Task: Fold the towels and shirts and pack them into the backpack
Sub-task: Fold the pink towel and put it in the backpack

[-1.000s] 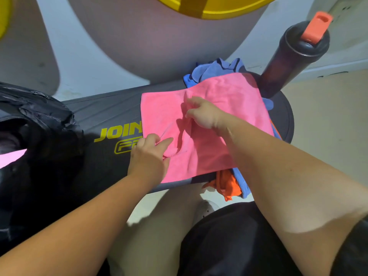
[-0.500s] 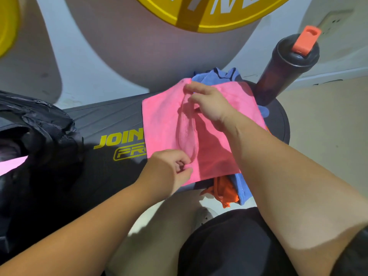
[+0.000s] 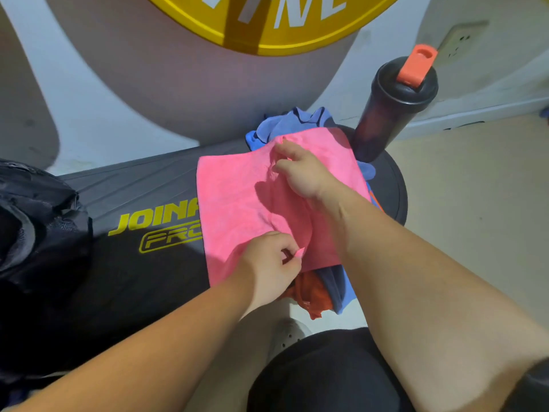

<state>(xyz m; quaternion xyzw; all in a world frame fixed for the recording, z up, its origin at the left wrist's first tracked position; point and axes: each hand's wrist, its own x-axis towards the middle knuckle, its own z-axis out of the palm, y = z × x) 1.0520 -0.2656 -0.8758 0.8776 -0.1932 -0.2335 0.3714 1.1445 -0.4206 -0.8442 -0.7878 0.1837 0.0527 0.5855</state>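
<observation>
Over at the right end of the worktop point(image 3: 142, 281), the pink towel point(image 3: 237, 203) is sitting spread out on top of a blue cloth point(image 3: 297, 120) and an orange cloth point(image 3: 312, 292), and the hands are moving apart compared to a second ago. Back then both were bunching fabric near the middle. Now the right hand point(image 3: 303, 173) is reaching up to the towel's far edge and the left hand point(image 3: 267, 263) is pulling back to the edge nearest the person. Both sets of fingers point(image 3: 289, 260) are pinching pink fabric, so nothing's let go, and a soft ridge is running between the two pinches. Looks to me like they're setting up a centre crease to fold the towel in half lengthwise, so the fold itself isn't happening yet. The backpack point(image 3: 35, 233) is waiting open-ish at the left end of the worktop, well apart from the towel. A dark shaker bottle point(image 3: 392, 108) is standing just beside the towel's far right corner, so I'd be watching that when the fabric is lifted.
</observation>
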